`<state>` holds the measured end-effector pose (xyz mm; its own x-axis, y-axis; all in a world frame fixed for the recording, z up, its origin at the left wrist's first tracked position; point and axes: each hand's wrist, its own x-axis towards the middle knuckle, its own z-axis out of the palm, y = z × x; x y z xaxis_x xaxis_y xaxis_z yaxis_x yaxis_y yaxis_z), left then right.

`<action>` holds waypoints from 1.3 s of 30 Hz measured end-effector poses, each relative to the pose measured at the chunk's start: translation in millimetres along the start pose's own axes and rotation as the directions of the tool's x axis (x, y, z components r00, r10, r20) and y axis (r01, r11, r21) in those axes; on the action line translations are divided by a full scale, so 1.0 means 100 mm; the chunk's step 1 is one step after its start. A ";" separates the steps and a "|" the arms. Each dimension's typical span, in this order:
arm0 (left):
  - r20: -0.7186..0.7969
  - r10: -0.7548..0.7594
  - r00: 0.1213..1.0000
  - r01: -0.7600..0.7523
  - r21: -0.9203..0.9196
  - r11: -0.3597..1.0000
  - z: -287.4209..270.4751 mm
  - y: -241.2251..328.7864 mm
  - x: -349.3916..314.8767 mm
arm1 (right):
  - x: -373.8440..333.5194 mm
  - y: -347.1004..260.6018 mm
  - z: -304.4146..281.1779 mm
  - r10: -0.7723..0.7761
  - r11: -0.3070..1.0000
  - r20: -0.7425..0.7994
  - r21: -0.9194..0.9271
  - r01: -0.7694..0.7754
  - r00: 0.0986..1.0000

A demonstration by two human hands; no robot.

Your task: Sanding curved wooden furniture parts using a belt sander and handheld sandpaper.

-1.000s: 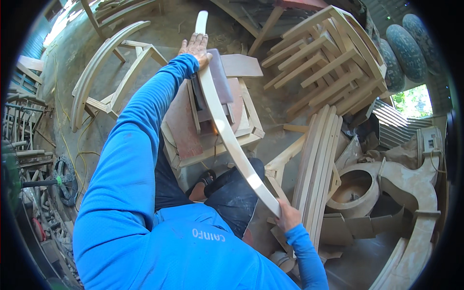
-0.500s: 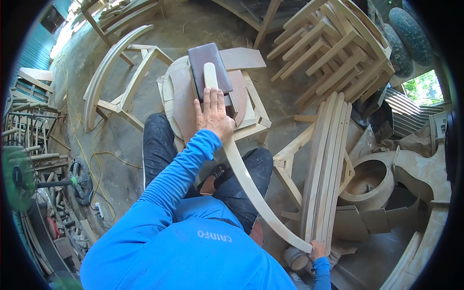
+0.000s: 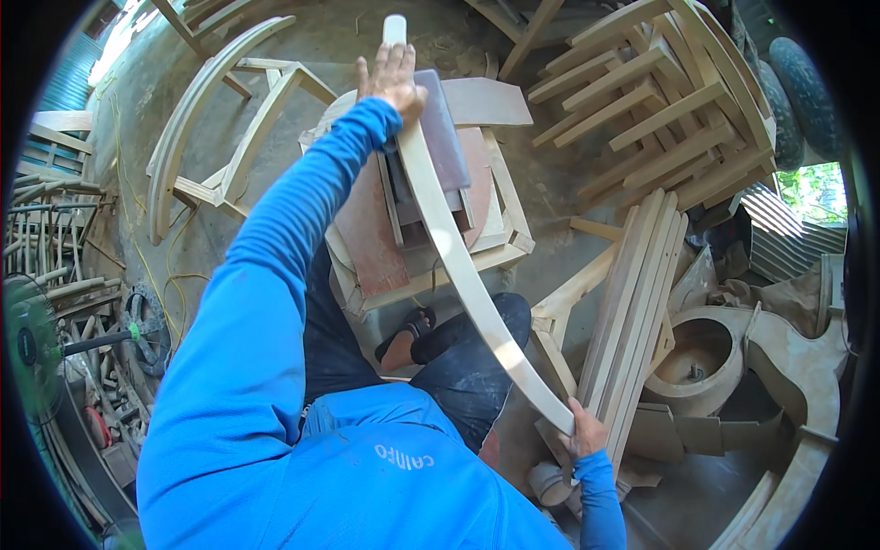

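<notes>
Hands on slat, planks beside; fan left

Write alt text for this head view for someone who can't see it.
A blue-sleeved person holds a long curved wooden strip, left hand laid near its far end, right hand gripping its near end. The strip runs beside a purplish pad; nearby are wooden boards, a stack of frames and a green fan.

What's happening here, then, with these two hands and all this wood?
A person is handling a long, curved wooden piece. The left hand lies over its far part, and the right hand holds its near end. In this view, the piece overlaps the edge of a purplish block. Straighter wooden strips lie together to the right.
</notes>
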<state>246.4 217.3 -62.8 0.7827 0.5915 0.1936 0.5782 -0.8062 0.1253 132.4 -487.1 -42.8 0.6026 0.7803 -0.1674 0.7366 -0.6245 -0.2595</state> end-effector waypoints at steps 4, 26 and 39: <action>-0.014 0.009 1.000 -0.010 -0.073 0.997 0.11 -0.23 0.69 | 0.56 -0.30 0.04 0.062 0.998 -0.015 -0.029 -0.062 0.998; -0.079 -0.241 0.967 0.209 -0.292 0.933 0.12 -0.48 0.93 | 3.20 -1.77 -0.01 0.131 0.991 -0.266 0.010 -0.133 0.955; 0.085 -0.039 0.996 0.051 -0.146 0.988 -0.34 0.86 -1.96 | 0.35 -1.11 0.26 -0.050 0.985 -0.315 0.139 0.099 0.948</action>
<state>134.5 31.5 -56.9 0.7765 0.6212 0.1053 0.5773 -0.7685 0.2760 64.0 -389.8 -44.7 0.6308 0.7605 0.1542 0.7424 -0.5337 -0.4049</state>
